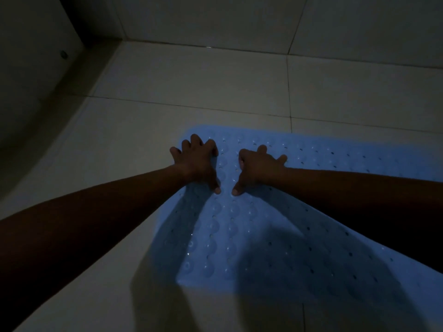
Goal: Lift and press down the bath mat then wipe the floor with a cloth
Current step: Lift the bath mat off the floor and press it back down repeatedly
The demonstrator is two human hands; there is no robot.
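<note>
Scene: A person bent over a blue bath mat (pixel 242 238) on a pale tiled floor (pixel 191 77) in a dim room.
Bath mat: It lay flat on the tiles, running from the centre of the frame to the lower right. Its top was dotted with small holes and round bumps.
Left hand: The left hand (pixel 197 161) pressed on the mat near its rounded upper-left corner, fingers spread, thumb pointing down the frame. It gripped nothing.
Right hand: The right hand (pixel 260 166) pressed just beside it, fingers likewise splayed and holding nothing. The 2 thumbs were near but apart.
Shadows: 2 arm shadows crossed the mat's lower half.
Background: A tiled wall (pixel 215 15) ran along the top. A small round fitting (pixel 63 53) sat in the dark upper left.
</note>
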